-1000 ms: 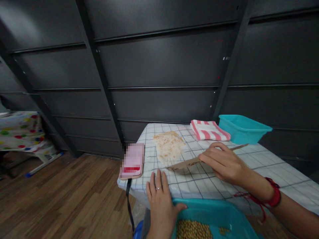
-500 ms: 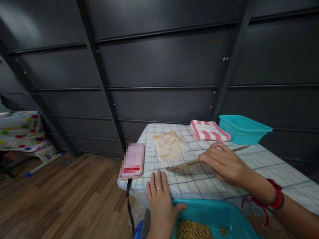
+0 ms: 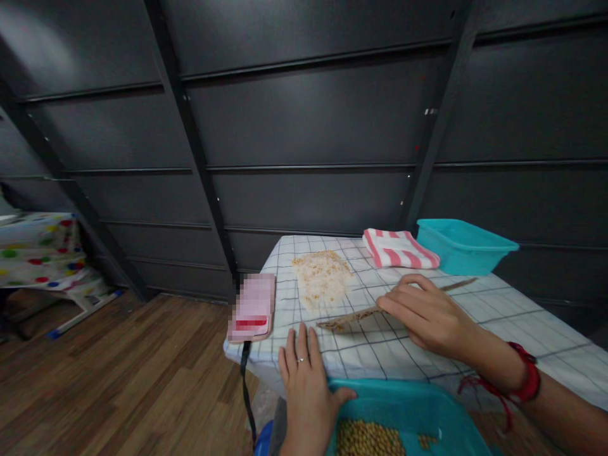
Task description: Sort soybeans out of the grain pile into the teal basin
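Brown and flat, a cardboard strip (image 3: 350,318) shows in the head view just on the near side of the grain patch (image 3: 323,278), the right hand (image 3: 427,316) pinching it near its middle between thumb and fingers. Its long axis runs aslant: one end points left, close to the near edge of the patch, and the other emerges beyond the hand and points off to the right and slightly away. It is turned nearly edge-on, its left end looking ragged and creased; whether the lower edge touches the cloth cannot be told.

The left hand (image 3: 306,392) lies nearer the person than the patch, grasping nothing — fingers stretched flat over the table edge towards the patch, thumb out to the side at the corner of the near basin (image 3: 408,399). That basin, glossy teal plastic with rounded corners, sits on the near side of the patch and to its right; it holds smooth, round, tan beans (image 3: 368,438), with a few lying apart.

The patch itself is a loose, roughly four-sided spread of white grains mixed with yellowish bits on a thin white checked cloth (image 3: 370,348). Left of it lies a pink phone-like slab (image 3: 254,304), partly pixelated. Right of the patch and farther back are a folded pink-and-white striped towel (image 3: 401,249) — soft-looking — and a turquoise plastic basin (image 3: 456,258) with sloping sides.
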A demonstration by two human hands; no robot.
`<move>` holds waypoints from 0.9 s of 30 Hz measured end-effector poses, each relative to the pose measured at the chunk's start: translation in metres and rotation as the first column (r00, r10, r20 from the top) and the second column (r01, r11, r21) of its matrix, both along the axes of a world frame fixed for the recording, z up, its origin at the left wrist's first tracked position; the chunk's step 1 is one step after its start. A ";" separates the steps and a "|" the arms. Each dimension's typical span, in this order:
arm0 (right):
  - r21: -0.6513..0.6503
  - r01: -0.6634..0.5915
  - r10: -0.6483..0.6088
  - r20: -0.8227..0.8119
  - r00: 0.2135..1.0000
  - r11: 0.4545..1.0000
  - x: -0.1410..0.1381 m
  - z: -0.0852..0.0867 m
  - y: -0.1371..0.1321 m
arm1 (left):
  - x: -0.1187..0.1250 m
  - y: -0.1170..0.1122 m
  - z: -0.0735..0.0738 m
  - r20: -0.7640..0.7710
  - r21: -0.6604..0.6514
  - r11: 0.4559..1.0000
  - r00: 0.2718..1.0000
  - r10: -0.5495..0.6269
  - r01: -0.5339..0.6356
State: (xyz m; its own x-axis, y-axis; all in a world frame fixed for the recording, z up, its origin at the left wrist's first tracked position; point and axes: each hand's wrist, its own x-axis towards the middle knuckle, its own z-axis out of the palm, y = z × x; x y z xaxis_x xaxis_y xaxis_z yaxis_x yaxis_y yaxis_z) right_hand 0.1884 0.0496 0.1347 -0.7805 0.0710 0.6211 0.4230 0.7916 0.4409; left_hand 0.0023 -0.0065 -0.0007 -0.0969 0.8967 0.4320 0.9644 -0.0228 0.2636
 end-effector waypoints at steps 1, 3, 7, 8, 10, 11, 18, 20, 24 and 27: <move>0.014 0.001 -0.001 0.001 1.000 1.000 0.000 0.000 0.001 | 0.000 0.000 0.000 -0.004 0.000 1.000 1.000 0.004 -0.004; 0.033 0.013 -0.013 0.000 1.000 0.999 0.000 -0.001 0.004 | 0.001 -0.001 0.001 -0.014 0.010 1.000 1.000 0.020 -0.020; 0.020 0.038 -0.038 -0.007 0.999 0.999 0.001 -0.002 0.003 | 0.001 -0.001 0.001 -0.001 -0.006 1.000 1.000 0.011 -0.011; 0.019 0.036 -0.036 -0.005 0.999 0.999 0.001 -0.002 0.003 | 0.001 0.000 0.001 0.006 -0.012 1.000 1.000 0.003 -0.003; 0.030 0.027 -0.027 0.005 1.000 0.999 0.000 -0.003 0.004 | 0.000 0.000 -0.001 0.008 -0.007 1.000 1.000 0.000 0.000; 0.039 0.023 -0.023 0.007 1.000 0.999 -0.001 -0.003 0.006 | 0.000 0.000 -0.002 0.002 0.003 1.000 1.000 0.002 -0.002; 0.076 0.059 -0.057 -0.041 0.998 0.995 0.001 0.001 0.022 | 0.003 0.001 0.000 -0.021 0.034 0.999 1.000 0.021 -0.020; 0.064 0.059 -0.055 -0.060 0.997 0.996 0.005 0.002 0.018 | 0.003 0.001 0.000 -0.021 0.033 0.999 1.000 0.018 -0.017; 0.014 0.038 -0.038 -0.028 0.999 0.999 0.008 -0.001 0.008 | 0.003 0.001 -0.004 -0.036 0.057 0.998 0.999 0.029 -0.027; 0.005 0.017 -0.017 -0.017 1.000 1.000 0.006 -0.006 0.004 | 0.002 0.000 -0.002 -0.026 0.032 0.999 0.999 0.021 -0.021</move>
State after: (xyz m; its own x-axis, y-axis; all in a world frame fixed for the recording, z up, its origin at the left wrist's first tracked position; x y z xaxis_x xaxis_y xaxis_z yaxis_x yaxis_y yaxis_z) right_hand 0.1942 0.0537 0.1292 -0.7686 0.0813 0.6345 0.4440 0.7818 0.4377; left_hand 0.0042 -0.0068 -0.0024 -0.1037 0.8804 0.4628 0.9714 -0.0104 0.2374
